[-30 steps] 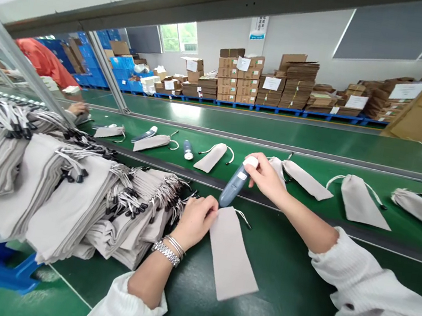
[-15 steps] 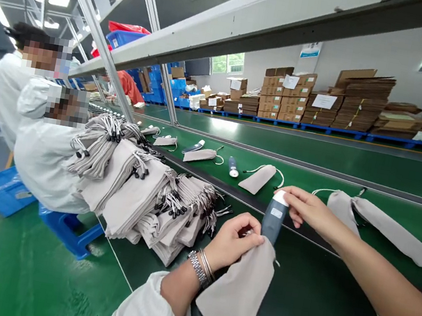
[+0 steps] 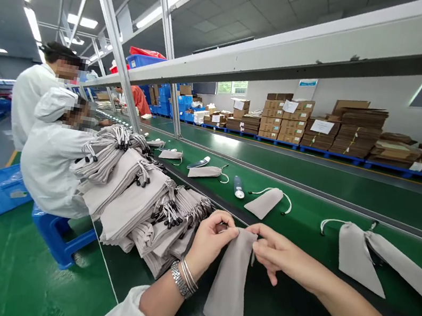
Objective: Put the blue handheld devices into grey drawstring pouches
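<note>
Between my two hands hangs a grey drawstring pouch [image 3: 229, 290], its mouth uppermost. My left hand [image 3: 214, 237] pinches the top left edge, thumb against fingers. At the top right corner, my right hand [image 3: 280, 251] grips the cloth between thumb and index finger, its other fingers loosely curled. The dark device with a white end is hidden from view, and the pouch covers whatever is in it. Left of my left hand lies a large pile of flat grey pouches [image 3: 136, 194] with white cords and black cord stoppers.
On the green belt [image 3: 308, 206] beyond my hands lie a grey-blue device [image 3: 238, 187], a pouch [image 3: 264, 203] and further pouches. Two pouches [image 3: 360, 258] lie right. A metal beam [image 3: 251, 59] crosses overhead. Two people in white sit or stand left, near a blue stool [image 3: 59, 240].
The device that stuck out of the pouch mouth is out of sight, apparently down inside. My right hand has moved from the device to the pouch's edge. The view has tilted up.
</note>
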`<state>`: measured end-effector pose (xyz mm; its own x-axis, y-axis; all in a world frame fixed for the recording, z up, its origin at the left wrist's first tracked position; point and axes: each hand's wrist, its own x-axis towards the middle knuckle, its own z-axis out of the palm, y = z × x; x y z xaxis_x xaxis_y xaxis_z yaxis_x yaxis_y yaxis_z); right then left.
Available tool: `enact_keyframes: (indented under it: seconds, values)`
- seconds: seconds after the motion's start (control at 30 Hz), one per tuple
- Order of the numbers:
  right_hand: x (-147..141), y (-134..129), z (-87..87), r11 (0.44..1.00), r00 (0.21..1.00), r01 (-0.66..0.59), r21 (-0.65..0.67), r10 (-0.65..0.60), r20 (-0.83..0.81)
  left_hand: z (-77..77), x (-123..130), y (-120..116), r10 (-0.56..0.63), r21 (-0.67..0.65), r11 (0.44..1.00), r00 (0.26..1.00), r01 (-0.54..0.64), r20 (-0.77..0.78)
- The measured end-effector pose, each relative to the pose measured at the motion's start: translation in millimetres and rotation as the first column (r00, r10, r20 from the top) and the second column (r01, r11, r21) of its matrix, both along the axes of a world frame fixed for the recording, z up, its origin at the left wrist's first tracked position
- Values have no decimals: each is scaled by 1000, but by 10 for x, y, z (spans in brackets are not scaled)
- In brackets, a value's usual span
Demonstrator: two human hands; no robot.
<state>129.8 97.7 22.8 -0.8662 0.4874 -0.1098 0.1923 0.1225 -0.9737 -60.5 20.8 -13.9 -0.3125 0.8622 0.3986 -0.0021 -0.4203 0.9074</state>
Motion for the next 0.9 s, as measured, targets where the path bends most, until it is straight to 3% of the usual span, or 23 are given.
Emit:
enact_keyframes:
  seconds: [0.07,0.13,0.2,0.23,0.3,0.4,0.47,0.53,0.63,0.7,0.8,0.9]
  values:
    - [181,29,188,990,979,130,-62,-138,-151,38,-151,-26,50,-67,997,985,-40,163]
    - [390,97,393,945,887,322,-57,-322,-331,57,-289,-73,125,-95,990,955,-103,269]
    - [525,147,529,864,779,501,42,-430,-457,67,-342,-129,145,-93,988,940,-122,309]
    - [541,148,551,831,769,542,125,-430,-473,76,-321,-154,121,-87,991,940,-98,319]
    - [460,93,500,826,859,467,316,-339,-385,112,-195,-191,41,-48,999,939,-26,343]
    - [186,-40,288,880,989,134,455,-89,-118,207,88,-222,-100,62,995,938,84,331]
    - [40,-89,154,905,1000,3,426,6,-19,275,233,-238,-175,109,983,935,147,310]
    - [-11,-88,80,939,998,-53,341,45,33,333,288,-256,-207,118,977,928,178,309]
    - [66,-47,119,982,997,-62,176,53,51,410,205,-302,-132,55,991,942,120,310]
    - [168,-44,238,999,999,5,48,-2,-47,467,86,-355,-27,8,1000,937,25,348]
    - [339,-87,470,978,944,166,-126,-195,-267,542,-91,-458,69,13,997,928,-79,367]
    - [567,-8,618,927,836,365,-89,-369,-406,554,-288,-572,179,59,982,984,-180,27]
